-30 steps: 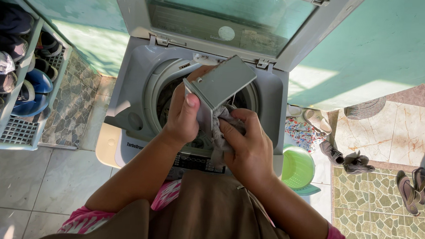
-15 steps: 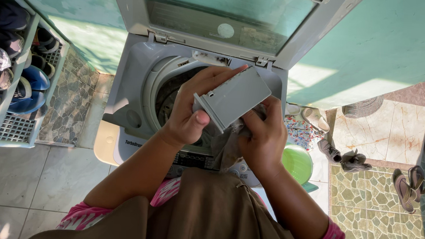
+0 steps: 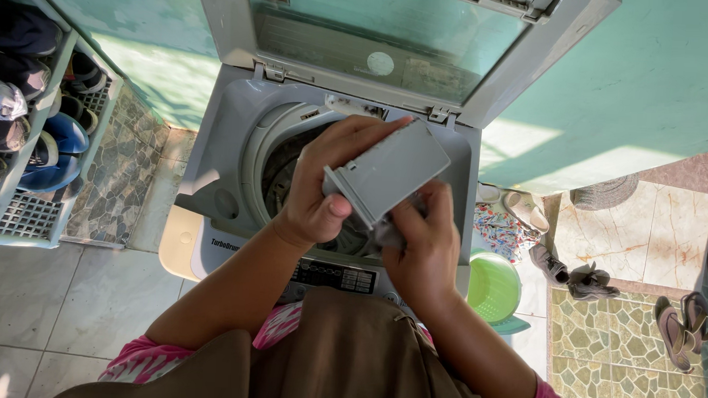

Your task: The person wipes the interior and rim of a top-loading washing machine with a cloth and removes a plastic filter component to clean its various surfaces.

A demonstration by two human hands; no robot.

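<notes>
Over the washing machine [image 3: 227, 148], the grey tray [image 3: 388, 172] is now gripped flatter by the left hand [image 3: 322, 193], while a cloth [image 3: 388, 233], seemingly bunched smaller, is clenched under it by the right hand [image 3: 420, 251].

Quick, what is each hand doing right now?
Left hand: closed on a grey plastic tray, held over the open washing machine.
Right hand: closed on a grey cloth, pressed against the tray.

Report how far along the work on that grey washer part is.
Done: the washing machine lid is up and the grey plastic tray is out. In hand: left hand holds it over the drum; right hand presses grey cloth against it. Left: tray not yet refitted.
</notes>
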